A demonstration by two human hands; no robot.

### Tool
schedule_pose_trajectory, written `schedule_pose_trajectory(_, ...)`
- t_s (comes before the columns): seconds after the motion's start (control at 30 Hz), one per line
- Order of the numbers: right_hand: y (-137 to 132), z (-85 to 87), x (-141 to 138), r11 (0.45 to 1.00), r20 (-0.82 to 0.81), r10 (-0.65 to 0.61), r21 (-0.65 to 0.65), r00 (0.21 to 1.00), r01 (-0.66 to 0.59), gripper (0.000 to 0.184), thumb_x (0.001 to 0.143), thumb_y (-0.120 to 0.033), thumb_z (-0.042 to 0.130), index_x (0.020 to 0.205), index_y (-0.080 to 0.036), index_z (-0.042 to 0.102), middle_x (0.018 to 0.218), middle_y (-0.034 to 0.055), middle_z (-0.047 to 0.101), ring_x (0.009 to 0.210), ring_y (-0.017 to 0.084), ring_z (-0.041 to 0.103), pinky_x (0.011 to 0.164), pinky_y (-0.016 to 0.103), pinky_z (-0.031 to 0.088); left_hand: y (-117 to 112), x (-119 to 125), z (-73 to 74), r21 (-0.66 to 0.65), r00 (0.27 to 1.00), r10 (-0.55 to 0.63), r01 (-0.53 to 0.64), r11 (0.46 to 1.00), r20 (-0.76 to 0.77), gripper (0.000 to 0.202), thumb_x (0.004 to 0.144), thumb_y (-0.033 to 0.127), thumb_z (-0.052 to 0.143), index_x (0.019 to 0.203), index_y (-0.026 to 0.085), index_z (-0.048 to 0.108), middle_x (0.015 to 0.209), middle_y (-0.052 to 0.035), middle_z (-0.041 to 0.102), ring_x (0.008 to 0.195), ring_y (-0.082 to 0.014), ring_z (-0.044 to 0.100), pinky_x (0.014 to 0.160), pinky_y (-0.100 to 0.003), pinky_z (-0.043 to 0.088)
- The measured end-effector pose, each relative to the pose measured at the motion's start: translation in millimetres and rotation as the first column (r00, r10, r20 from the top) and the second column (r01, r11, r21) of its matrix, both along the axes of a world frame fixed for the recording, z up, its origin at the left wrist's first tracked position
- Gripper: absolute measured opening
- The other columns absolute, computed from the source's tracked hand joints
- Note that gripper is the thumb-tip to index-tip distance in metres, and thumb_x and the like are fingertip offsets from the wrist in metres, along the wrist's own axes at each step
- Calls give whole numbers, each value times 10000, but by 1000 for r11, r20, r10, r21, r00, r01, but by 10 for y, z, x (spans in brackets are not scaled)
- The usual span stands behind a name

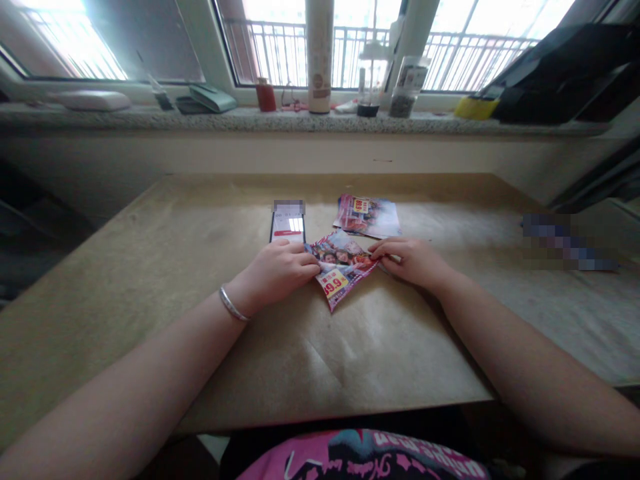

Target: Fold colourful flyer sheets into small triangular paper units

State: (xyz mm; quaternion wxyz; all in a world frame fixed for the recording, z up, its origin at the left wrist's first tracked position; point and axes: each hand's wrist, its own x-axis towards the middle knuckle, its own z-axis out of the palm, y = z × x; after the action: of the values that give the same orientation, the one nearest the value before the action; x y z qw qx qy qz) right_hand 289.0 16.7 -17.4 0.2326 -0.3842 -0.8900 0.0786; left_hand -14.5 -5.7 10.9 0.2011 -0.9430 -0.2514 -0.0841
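A colourful printed paper flyer (343, 261), with people and a yellow price patch on it, lies on the table with one corner toward me. It looks folded, though I cannot make out every crease. My left hand (280, 270) grips its left corner, fingers closed on the edge. At the right corner, the thumb and fingers of my right hand (411, 261) pinch the paper. Just beyond my left hand is a phone (289, 223) with a lit screen, its lower end partly covered by the hand. A stack of similar flyers (373, 217) rests behind the held one.
The table (320, 373) has a tan cover. A blurred-out dark item (567, 243) lies at the far right. Along the granite windowsill (280, 122) stand a tall bottle (320, 60), a red jar (265, 95), a pump bottle (369, 83) and a black bag (565, 73).
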Motion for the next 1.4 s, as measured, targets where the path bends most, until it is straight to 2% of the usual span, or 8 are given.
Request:
schedule_pose_trajectory(0.13,-17,34,-4,999,153,-15,45,988,9,257,820,-143,515,939,-236,723,1140,38,699,985,225,668,824,371,545,9,18,-16,-14,999,-30,30,999,14,144,896,225,596,995,246,698,905,-6,724,896,-192,602,799,-334,463)
schedule_pose_trajectory(0.23,-52,60,-48,994,181,63,73,981,-77,339,788,-93,513,1022,-240,710,1185,28,681,1049,219,637,909,377,514,21,24,-55,-55,996,-62,66,996,59,159,911,209,565,995,219,700,951,-16,727,968,-187,613,826,-318,480)
schedule_pose_trajectory(0.33,-95,68,-127,981,174,160,83,972,-177,388,775,-72,510,1079,-226,695,1170,31,688,1092,198,611,985,362,470,18,38,-89,-84,993,-93,99,992,79,205,934,177,504,1012,190,693,1007,-22,724,931,-165,639,810,-294,509)
schedule_pose_trajectory(0.6,-144,61,-226,972,221,151,145,963,-186,340,854,-157,499,1131,-208,691,1174,50,690,1076,227,603,986,419,445,-12,83,-174,-112,990,-22,38,993,139,272,941,226,475,1121,170,671,1112,-55,704,978,-194,653,858,-333,546)
schedule_pose_trajectory(0.8,-137,59,-190,978,270,121,134,955,-162,317,892,-205,500,1137,-244,698,1166,30,697,1025,215,639,907,381,485,-63,101,-173,-164,986,126,-108,981,108,331,938,284,475,1218,198,629,1190,-52,673,996,-219,638,865,-356,539)
schedule_pose_trajectory(1.0,-132,78,-188,978,251,116,140,961,-155,284,917,-215,503,1088,-263,725,1152,48,703,994,208,668,865,363,512,-129,96,-91,-254,957,288,-272,928,28,295,924,281,478,1123,173,668,1170,-74,669,1023,-239,629,870,-360,530)
schedule_pose_trajectory(1.2,-138,93,-176,983,240,107,120,965,-139,287,943,-257,477,1076,-271,731,1091,51,721,945,198,675,838,349,518,-239,37,-108,-248,923,383,-362,899,44,296,925,297,474,1098,149,664,1101,-98,675,961,-245,638,832,-378,537)
schedule_pose_trajectory(1.4,-124,63,-143,990,178,106,73,978,-121,269,938,-284,496,1046,-287,743,1020,47,730,897,183,675,805,323,518,-207,-17,-137,-196,926,368,-347,917,84,275,927,300,489,1096,176,667,1004,-98,676,900,-229,623,785,-363,511)
